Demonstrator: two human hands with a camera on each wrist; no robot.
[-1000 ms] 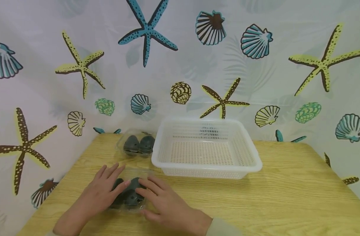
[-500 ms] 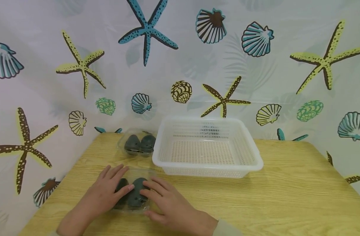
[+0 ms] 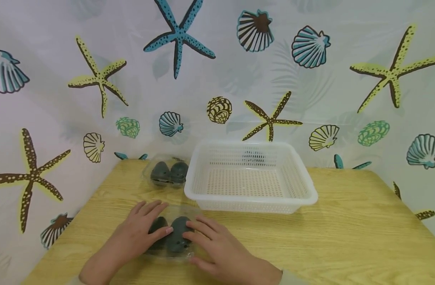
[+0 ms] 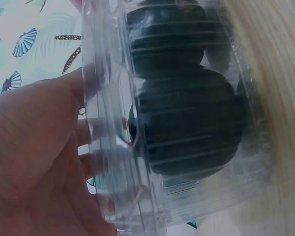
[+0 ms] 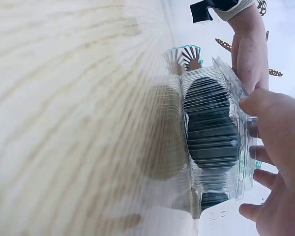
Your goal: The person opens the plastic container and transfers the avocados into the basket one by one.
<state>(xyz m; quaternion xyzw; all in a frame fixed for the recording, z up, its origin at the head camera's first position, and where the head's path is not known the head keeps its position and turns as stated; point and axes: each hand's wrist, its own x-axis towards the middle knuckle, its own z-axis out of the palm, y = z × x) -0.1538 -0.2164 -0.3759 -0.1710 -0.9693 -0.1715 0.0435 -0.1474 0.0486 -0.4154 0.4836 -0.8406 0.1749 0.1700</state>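
Note:
A clear plastic clamshell box [image 3: 181,209] with dark, egg-shaped fruits [image 3: 179,239] inside sits on the table in front of me. My left hand [image 3: 140,227] lies over its left side, thumb across the lid and fingers spread forward. At the right side my right hand [image 3: 222,247] touches the lid with relaxed fingers. The left wrist view shows the ribbed box wall [image 4: 182,189] close up, with the fingers behind the lid's rim. In the right wrist view, the box [image 5: 211,182] stands at the tabletop, the right thumb and fingers along its lid edge.
A white perforated basket [image 3: 251,201] stands behind and to the right of the box, with nothing in it. A second clear box [image 3: 171,183] with similar dark fruits is at the back left, beside the basket. A shell-and-starfish cloth [image 3: 189,91] hangs behind the wooden table [image 3: 345,233].
Both hands and the box between them have shifted to the right across the table. The basket and the back box keep their places.

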